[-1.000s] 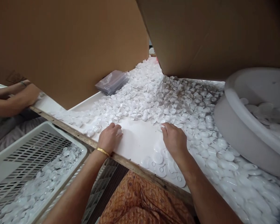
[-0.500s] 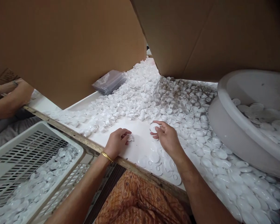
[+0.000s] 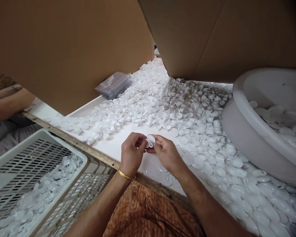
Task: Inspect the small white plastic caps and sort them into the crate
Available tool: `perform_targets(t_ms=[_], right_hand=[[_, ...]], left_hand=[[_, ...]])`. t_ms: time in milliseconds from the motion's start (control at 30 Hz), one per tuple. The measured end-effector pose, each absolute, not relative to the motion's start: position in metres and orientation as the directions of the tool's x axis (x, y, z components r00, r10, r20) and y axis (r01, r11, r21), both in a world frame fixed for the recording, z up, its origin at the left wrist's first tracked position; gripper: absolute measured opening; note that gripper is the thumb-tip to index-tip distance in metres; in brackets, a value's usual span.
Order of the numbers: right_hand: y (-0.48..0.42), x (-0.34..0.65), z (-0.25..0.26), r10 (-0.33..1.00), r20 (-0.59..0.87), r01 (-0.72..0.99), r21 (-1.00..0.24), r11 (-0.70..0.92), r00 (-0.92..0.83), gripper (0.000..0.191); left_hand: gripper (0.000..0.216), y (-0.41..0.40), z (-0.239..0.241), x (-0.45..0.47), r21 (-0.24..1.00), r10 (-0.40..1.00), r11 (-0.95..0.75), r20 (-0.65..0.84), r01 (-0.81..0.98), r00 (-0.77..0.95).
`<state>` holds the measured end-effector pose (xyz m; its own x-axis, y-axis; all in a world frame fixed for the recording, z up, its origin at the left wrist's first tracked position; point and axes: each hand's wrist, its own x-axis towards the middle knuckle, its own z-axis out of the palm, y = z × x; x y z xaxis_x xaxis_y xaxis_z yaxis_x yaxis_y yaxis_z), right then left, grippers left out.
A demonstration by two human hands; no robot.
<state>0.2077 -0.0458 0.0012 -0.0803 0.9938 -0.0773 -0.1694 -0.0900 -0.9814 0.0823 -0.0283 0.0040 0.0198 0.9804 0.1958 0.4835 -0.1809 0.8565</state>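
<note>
In front of me, over the white tabletop (image 3: pixel 113 144), my two hands meet. My left hand (image 3: pixel 132 153) is closed, its thumb and fingers pinching a small white toy cup (image 3: pixel 147 143) with a ring handle. A small white toy saucer (image 3: pixel 151 138) is gripped by my right hand (image 3: pixel 166 152), thumb against fingers. Cup and saucer touch or overlap; fingers partly cover both, so I cannot tell whether they are joined. Loose white saucers (image 3: pixel 162 176) lie below my right hand, and a heap of white cups (image 3: pixel 148 98) spreads beyond my hands.
A crate (image 3: pixel 45 133) of white pieces stands at lower left, below the wooden table edge (image 3: pixel 98 152). To the right is a large tub (image 3: pixel 249 131) holding white discs. Cardboard sheets (image 3: pixel 76 42) rise behind, near a clear plastic packet (image 3: pixel 113 85). Another person's arm (image 3: pixel 11 102) shows at left.
My hands have come together from apart: the left moved right with the cup, the right moved left with the saucer. The other person's arm shifted slightly.
</note>
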Motion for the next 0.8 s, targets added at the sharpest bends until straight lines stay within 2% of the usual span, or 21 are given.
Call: perform_targets(t_ms=[133, 267, 367, 400, 467, 533, 567, 667, 800], right_hand=[[-0.049, 0.211, 0.003, 0.998, -0.005, -0.032, -0.999, -0.007, -0.063, 0.033], [-0.053, 0.213, 0.010, 0.989, 0.084, 0.013, -0.996, 0.086, -0.123, 0.032], [-0.054, 0.213, 0.013, 0.986, 0.128, 0.073, -0.988, 0.136, -0.106, 0.031], [-0.054, 0.213, 0.013, 0.983, 0.147, 0.107, -0.981, 0.159, -0.111, 0.031], [-0.054, 0.213, 0.014, 0.972, 0.186, 0.161, -0.965, 0.209, -0.146, 0.030], [-0.054, 0.213, 0.015, 0.956, 0.225, 0.194, -0.946, 0.261, -0.191, 0.031], [-0.055, 0.213, 0.016, 0.947, 0.243, 0.201, -0.937, 0.286, -0.211, 0.032], [-0.056, 0.213, 0.017, 0.929, 0.276, 0.226, -0.915, 0.333, -0.248, 0.033], [-0.057, 0.212, 0.015, 0.918, 0.308, 0.258, -0.892, 0.370, -0.252, 0.029]], left_hand=[[0.004, -0.031, 0.008, 0.086, 0.813, 0.965, -0.232, 0.260, 0.533, 0.024], [0.007, -0.035, 0.015, 0.089, 0.711, 0.913, -0.346, 0.406, 0.612, 0.045], [0.007, -0.036, 0.020, 0.088, 0.693, 0.900, -0.377, 0.432, 0.614, 0.066], [0.010, -0.036, 0.021, 0.086, 0.707, 0.905, -0.374, 0.420, 0.601, 0.069], [0.029, -0.034, 0.022, 0.080, 0.765, 0.927, -0.353, 0.362, 0.538, 0.094], [0.047, -0.032, 0.023, 0.074, 0.853, 0.949, -0.311, 0.253, 0.420, 0.188], [0.049, -0.031, 0.023, 0.072, 0.891, 0.949, -0.273, 0.188, 0.362, 0.253], [0.038, -0.031, 0.024, 0.068, 0.943, 0.927, -0.171, 0.055, 0.287, 0.372], [0.030, -0.034, 0.024, 0.069, 0.934, 0.942, -0.165, 0.054, 0.317, 0.331]])
